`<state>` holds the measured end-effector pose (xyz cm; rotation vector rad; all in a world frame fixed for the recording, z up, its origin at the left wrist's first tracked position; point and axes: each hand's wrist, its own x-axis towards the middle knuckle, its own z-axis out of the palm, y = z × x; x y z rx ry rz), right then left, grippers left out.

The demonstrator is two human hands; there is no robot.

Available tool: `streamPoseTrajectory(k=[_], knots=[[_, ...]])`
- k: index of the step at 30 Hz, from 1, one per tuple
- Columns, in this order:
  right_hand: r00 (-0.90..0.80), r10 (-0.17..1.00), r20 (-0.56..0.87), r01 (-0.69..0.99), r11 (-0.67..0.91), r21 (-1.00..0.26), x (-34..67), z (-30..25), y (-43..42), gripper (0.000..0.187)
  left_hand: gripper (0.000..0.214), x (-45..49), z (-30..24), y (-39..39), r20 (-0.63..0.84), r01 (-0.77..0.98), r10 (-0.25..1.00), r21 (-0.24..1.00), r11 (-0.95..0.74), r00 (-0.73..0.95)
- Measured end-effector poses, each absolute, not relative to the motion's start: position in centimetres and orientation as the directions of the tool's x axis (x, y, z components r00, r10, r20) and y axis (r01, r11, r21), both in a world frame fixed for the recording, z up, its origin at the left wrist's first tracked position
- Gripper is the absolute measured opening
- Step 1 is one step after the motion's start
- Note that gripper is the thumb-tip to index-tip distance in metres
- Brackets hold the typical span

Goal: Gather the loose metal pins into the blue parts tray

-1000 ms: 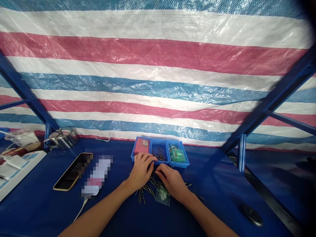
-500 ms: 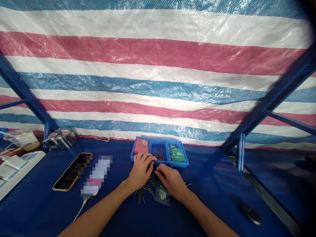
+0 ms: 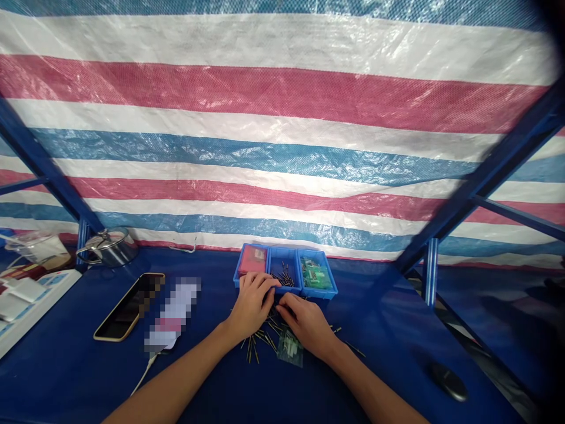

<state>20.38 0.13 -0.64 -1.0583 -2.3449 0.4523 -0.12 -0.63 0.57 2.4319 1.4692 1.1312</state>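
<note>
My left hand (image 3: 251, 306) and my right hand (image 3: 306, 321) rest close together on a blue table, fingers curled and meeting over a scatter of thin metal pins (image 3: 258, 340). What the fingertips pinch is too small to make out. A small clear bag (image 3: 290, 348) with pale parts lies under my right hand. Just beyond the hands stand three blue bins: the left bin (image 3: 253, 259) holds something red, the middle bin (image 3: 285, 266) holds more pins, and the right bin (image 3: 316, 272) holds green parts.
A phone (image 3: 128, 306) and a blurred white object (image 3: 174, 313) with a cable lie to the left. A steel lidded pot (image 3: 108, 247) and a white board (image 3: 26, 300) sit at far left. A dark oval object (image 3: 449, 381) lies at right. Striped tarp backs the table.
</note>
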Motion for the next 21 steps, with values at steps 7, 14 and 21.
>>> streamPoseTrajectory(k=[7, 14, 21], knots=[[-0.553, 0.758, 0.345, 0.583, 0.648, -0.490, 20.33, -0.57, 0.14, 0.016, 0.025, -0.08, 0.55, -0.60, 0.560, 0.744, 0.786, 0.402, -0.534, 0.262], [-0.552, 0.765, 0.332, 0.594, 0.640, -0.487, 20.28, -0.28, 0.05, 0.014, 0.025, -0.08, 0.72, -0.67, 0.545, 0.743, 0.794, 0.406, -0.531, 0.269], [-0.558, 0.764, 0.324, 0.608, 0.642, -0.467, 20.30, -0.45, 0.12, 0.014, 0.025, -0.10, 0.61, -0.61, 0.547, 0.737, 0.795, 0.417, -0.532, 0.265]])
